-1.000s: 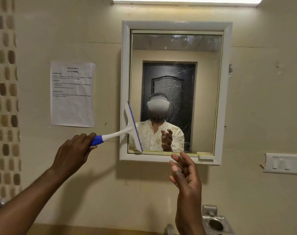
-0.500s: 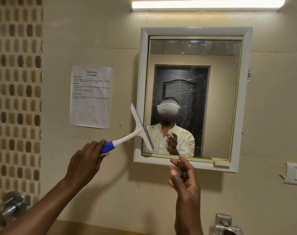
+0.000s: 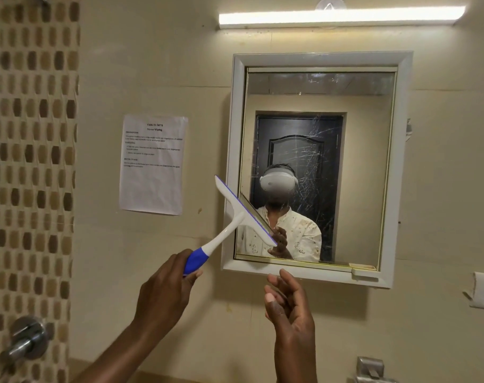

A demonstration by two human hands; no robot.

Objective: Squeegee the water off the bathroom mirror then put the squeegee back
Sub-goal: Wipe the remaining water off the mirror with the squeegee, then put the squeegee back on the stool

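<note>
Left hand point(image 3: 163, 291) was closed around the blue grip of the squeegee point(image 3: 236, 217); right hand point(image 3: 289, 305) hung open and empty below the mirror point(image 3: 359, 167). The blade lay slanted across the lower-left frame and glass. Judged step: wiping; the next move called for pressing the blade flat.

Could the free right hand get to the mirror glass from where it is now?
Probably yes. The right hand is open, holds nothing and sits just below the mirror frame; only the squeegee crosses the lower left corner.
</note>
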